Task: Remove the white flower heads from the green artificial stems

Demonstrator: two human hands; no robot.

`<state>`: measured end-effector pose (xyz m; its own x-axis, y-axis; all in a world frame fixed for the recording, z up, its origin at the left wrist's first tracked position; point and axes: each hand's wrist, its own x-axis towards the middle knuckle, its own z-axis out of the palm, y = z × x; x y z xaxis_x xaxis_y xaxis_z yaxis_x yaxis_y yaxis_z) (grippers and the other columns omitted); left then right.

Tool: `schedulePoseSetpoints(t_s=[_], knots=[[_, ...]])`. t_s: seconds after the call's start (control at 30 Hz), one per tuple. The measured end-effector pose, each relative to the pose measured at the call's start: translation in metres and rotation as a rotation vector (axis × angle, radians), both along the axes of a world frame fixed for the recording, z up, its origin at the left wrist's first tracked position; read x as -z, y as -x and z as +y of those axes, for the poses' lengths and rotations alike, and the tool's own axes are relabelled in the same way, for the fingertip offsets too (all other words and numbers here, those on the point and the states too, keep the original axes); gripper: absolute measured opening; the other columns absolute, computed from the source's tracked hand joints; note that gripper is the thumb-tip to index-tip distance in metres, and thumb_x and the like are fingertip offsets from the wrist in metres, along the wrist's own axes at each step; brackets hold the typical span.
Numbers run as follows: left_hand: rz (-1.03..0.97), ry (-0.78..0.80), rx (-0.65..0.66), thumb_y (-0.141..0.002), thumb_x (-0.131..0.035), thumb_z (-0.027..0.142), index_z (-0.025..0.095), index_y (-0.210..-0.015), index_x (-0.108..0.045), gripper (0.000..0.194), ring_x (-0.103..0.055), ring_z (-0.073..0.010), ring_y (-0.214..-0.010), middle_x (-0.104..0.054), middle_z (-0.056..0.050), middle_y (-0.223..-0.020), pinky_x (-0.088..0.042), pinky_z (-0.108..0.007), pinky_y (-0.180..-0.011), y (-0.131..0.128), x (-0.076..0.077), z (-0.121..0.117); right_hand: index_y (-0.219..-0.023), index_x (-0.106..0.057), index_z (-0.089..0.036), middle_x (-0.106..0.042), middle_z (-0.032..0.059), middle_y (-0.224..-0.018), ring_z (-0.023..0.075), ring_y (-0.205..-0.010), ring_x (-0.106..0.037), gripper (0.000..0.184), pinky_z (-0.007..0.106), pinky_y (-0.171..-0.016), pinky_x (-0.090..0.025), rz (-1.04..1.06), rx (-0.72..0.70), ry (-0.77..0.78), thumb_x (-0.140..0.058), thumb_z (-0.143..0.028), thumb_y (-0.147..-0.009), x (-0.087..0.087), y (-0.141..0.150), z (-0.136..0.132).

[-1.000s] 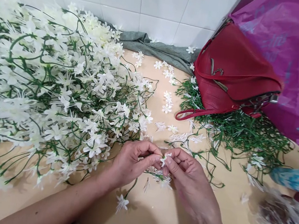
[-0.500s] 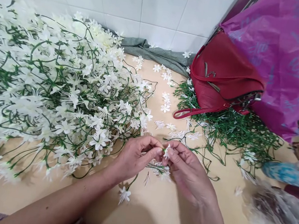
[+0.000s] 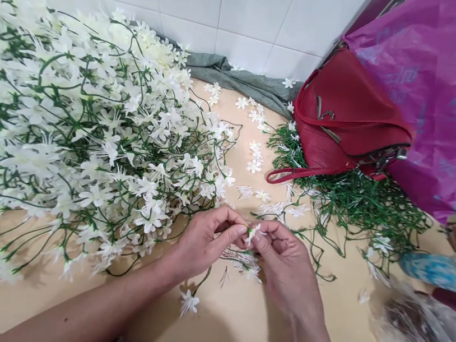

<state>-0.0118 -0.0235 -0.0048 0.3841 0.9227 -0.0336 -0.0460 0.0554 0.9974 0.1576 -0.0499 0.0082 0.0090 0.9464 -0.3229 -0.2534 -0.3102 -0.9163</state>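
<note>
Between my two hands is a small white artificial flower (image 3: 252, 233) with a bit of green at its base. My left hand (image 3: 208, 242) pinches it from the left between thumb and index finger, at the green end. From the other side my right hand (image 3: 289, 264) grips its white petals with thumb and fingertips. A green-stemmed white flower (image 3: 189, 302) lies on the table below my left hand. Loose white stamen pieces (image 3: 245, 261) lie partly hidden under and between the hands.
A large heap of white artificial flowers (image 3: 100, 142) fills the left. Loose petals (image 3: 255, 158) dot the table (image 3: 223, 329). A red handbag (image 3: 351, 109) rests on green stems (image 3: 376, 203) at the right, beside a purple plastic bag (image 3: 445, 100). Clear plastic (image 3: 428, 341) lies front right.
The fingers of my right hand have shifted slightly on the flower, which now looks more side-on. The view has moved a little; the rest lies as before.
</note>
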Motion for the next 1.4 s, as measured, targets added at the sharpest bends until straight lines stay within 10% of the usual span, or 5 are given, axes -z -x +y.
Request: schedulePoseSetpoints(t_s=[1.4], knots=[[0.039,-0.032,-0.1,-0.103,-0.059,0.034,0.017,-0.105,-0.066,0.019,-0.073,-0.0159,-0.077,-0.075,-0.002,-0.08,-0.054,-0.026,-0.074,0.001,0.0,-0.002,-0.098,-0.074,-0.024,-0.069,0.002,-0.081,0.0181,-0.076,-0.061,0.029,0.031,-0.071,-0.051,-0.299,0.113,-0.13,-0.081,-0.049,-0.084,-0.007,0.003,0.002]])
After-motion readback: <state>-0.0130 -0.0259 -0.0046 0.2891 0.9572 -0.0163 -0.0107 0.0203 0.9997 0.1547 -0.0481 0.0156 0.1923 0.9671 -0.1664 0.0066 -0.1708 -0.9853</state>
